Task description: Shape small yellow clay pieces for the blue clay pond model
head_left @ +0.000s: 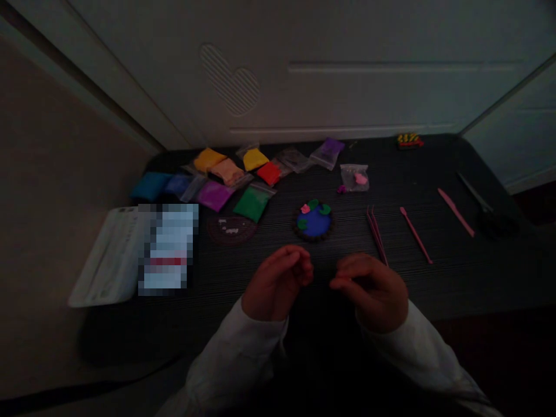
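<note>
My left hand [280,282] is closed, its fingers curled in and the thumb against them; whatever it may hold is hidden. Opposite it, a small gap away, my right hand [373,289] pinches thumb and fingertips together, and I cannot make out anything between them in the dim light. Just beyond both hands lies a round clay pond [319,225], blue inside a dark beaded rim, with green leaf shapes and a pink flower [305,208] on it. Close to my right hand are pink tweezers [377,234] and a pink modelling tool [416,234].
Several bags of coloured clay, including a green one [252,202], spread across the back left. A pink clay bag [355,178] lies behind the pond. A pink knife [456,212] and scissors [482,205] are at right. A white packet [110,255] sits at left.
</note>
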`<state>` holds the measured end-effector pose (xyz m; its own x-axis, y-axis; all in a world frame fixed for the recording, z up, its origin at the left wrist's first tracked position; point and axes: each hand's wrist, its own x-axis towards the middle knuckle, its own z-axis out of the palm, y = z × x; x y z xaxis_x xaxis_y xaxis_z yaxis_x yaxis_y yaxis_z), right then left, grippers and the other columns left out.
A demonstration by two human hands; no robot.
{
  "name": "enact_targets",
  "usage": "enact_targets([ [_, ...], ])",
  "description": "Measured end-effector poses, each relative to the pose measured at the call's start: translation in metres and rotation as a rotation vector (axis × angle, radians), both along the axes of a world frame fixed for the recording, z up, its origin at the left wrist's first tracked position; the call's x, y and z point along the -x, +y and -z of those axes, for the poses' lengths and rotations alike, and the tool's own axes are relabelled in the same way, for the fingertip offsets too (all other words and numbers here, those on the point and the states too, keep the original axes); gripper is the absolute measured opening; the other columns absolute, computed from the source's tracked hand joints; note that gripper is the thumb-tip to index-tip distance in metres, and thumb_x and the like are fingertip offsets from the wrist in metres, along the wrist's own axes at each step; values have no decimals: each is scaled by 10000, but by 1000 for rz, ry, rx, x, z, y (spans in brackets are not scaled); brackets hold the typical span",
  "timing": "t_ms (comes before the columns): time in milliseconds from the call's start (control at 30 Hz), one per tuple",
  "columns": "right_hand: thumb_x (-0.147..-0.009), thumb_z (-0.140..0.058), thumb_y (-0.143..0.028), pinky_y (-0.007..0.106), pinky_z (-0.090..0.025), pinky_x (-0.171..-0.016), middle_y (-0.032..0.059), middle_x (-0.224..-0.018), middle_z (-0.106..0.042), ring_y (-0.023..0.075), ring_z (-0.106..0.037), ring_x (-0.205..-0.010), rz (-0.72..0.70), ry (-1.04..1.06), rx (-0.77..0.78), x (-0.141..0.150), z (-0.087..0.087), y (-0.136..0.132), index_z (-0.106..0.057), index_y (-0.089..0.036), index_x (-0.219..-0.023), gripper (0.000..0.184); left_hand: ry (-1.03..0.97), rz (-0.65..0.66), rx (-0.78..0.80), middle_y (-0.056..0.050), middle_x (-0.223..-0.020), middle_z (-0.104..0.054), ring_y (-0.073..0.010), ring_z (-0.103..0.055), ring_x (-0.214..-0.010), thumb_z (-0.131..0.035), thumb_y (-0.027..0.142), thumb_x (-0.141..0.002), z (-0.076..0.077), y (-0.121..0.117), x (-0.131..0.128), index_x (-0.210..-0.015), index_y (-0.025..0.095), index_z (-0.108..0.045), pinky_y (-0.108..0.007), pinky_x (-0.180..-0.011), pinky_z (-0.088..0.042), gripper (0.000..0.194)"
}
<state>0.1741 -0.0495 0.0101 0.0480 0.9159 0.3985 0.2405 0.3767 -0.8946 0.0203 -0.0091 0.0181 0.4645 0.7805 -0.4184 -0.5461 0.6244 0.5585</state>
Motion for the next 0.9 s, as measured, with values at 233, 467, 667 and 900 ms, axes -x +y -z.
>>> enact_targets([
  [233,-634,-663,-135,270,-467,-530,-17,-625,-561,111,-546,-572,-31,1,-71,2,-2,1,-537,-207,-737,178,-2,11,5,-5,-607,-527,-109,-480,-589,-527,200,-706,1,1,0,-714,152,-588,-241,-542,-359,78],
  [467,-746,-533,-172,322,-459,-601,27,-702,-620,150,-552,-663,-95,-147,-86,-5,-7,3,-599,-212,-948,216,40,94,9,-40,-617,-580,-128,-511,-592,-576,200,-674,1,-1,-1,-722,121,-625,-251,-546,-364,105],
  [667,-742,-496,-71,339,-467,-669,31,-791,-623,156,-564,-744,-23,-187,-64,-4,-4,2,-552,-241,-1050,356,34,112,0,-38,-619,-584,-121,-514,-589,-560,203,-687,1,-1,-1,-729,124,-626,-242,-548,-364,112],
  [900,-753,-483,-42,295,-507,-732,19,-939,-648,133,-606,-835,51,-161,18,1,-3,-2,-464,-259,-1134,438,20,89,4,-31,-633,-572,-117,-507,-620,-553,207,-688,2,-1,-1,-718,132,-613,-242,-571,-375,100],
])
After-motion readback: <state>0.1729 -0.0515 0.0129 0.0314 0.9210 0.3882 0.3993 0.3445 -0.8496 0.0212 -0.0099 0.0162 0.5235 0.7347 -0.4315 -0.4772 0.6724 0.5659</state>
